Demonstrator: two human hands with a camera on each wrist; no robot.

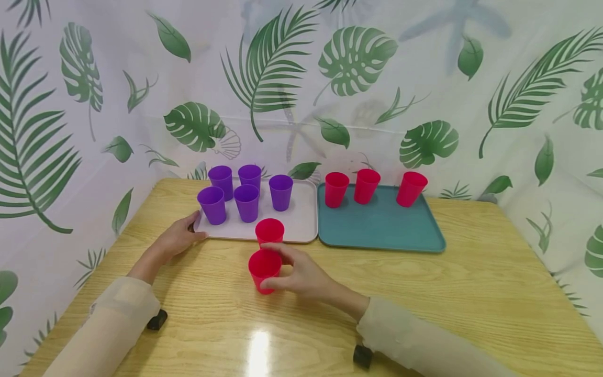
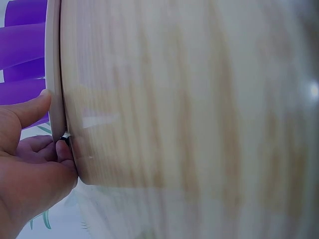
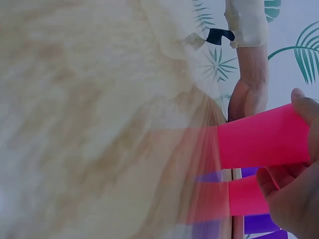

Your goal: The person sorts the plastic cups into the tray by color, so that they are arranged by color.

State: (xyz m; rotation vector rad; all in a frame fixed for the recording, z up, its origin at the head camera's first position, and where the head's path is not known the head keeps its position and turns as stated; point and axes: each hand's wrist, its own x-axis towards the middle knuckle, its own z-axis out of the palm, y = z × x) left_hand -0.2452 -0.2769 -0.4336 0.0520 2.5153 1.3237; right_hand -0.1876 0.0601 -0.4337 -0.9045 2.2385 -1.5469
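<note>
My left hand (image 1: 176, 238) holds the front left corner of the white tray (image 1: 301, 214); in the left wrist view its thumb (image 2: 35, 107) lies on the rim, with fingers curled below. Several purple cups (image 1: 247, 204) stand upright on that tray. My right hand (image 1: 303, 275) grips a red cup (image 1: 260, 269) from its right side, thumb in front and fingers behind. This cup (image 3: 264, 142) is upright at the table surface. Just behind it, another red cup (image 1: 269, 229) stands by the tray's front edge, partly hidden by the fingers.
A teal tray (image 1: 377, 225) lies right beside the white one. Three red cups (image 1: 366, 187) stand along its back part. The wooden table (image 1: 471, 293) reaches back to a leaf-patterned cloth (image 1: 301, 104), which also hangs at the left and right.
</note>
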